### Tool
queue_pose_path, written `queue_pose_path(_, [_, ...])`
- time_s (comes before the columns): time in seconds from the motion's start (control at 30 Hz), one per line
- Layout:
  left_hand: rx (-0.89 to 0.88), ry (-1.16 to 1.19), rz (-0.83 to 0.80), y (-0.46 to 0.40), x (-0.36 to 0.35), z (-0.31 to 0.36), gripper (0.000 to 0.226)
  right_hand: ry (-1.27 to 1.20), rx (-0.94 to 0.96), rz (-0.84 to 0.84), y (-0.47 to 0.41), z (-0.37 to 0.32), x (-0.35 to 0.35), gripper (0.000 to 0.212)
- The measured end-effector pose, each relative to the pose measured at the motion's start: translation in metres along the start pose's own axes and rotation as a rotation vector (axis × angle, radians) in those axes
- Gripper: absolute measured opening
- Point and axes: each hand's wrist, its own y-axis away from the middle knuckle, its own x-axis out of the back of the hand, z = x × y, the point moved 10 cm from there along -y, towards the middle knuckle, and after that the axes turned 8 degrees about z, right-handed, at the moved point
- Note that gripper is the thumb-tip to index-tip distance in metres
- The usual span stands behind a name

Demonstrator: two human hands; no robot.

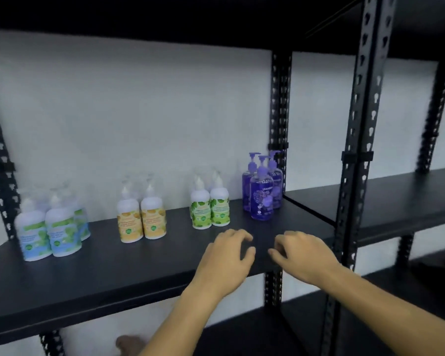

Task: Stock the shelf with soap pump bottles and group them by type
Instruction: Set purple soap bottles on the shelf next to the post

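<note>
Backdrop: pale wall behind a black slotted-post rack; picture soft with blur.
Shelf: black board point(93, 273) at mid height, carrying four groups of pump bottles in a row along its back half.
Blue-label bottles point(50, 227): far left, white bodies, clustered and touching one another.
Orange-label bottles point(141, 217): next along, a pair in front side by side, faint pump heads of others behind.
Green-label bottles point(210, 208): right of centre, a pair in front side by side and touching, more behind.
Purple bottles point(262, 190): rightmost group, near the rear post, three clear purple bodies with purple pumps, one standing forward of the other two.
Left hand point(225, 260): above the front part of the shelf, palm down, fingers point(238, 236) loosely curled and holding nothing; green-label pair lies just beyond the fingertips, apart from them.
Right hand point(302, 254): beside the left with a gap between them, palm down, fingers point(280, 241) loosely curled, empty; purple bottles stand beyond and slightly left of it, not touched.
Neighbouring bay: black shelf point(401, 201) to the right of the double post.
</note>
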Motion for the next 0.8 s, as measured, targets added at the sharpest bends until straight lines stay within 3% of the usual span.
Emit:
queue_pose_path(0.2, [-0.123, 0.023, -0.130, -0.003, -0.094, 0.067, 0.029, 0.047, -0.154, -0.013, 0.059, 0.104, -0.011, 0.034])
queue_pose_path(0.43, [-0.113, 0.141, -0.341, 0.022, -0.215, 0.110, 0.027, 0.061, -0.316, -0.103, 0.144, 0.204, -0.057, 0.033])
queue_pose_path(0.6, [-0.035, 0.202, -0.519, 0.056, -0.304, 0.117, 0.027, 0.016, -0.507, -0.221, 0.220, 0.264, -0.105, 0.033])
queue_pose_path(0.8, [0.133, 0.276, -0.647, 0.107, -0.393, 0.096, 0.019, -0.052, -0.708, -0.383, 0.307, 0.290, -0.174, 0.034])
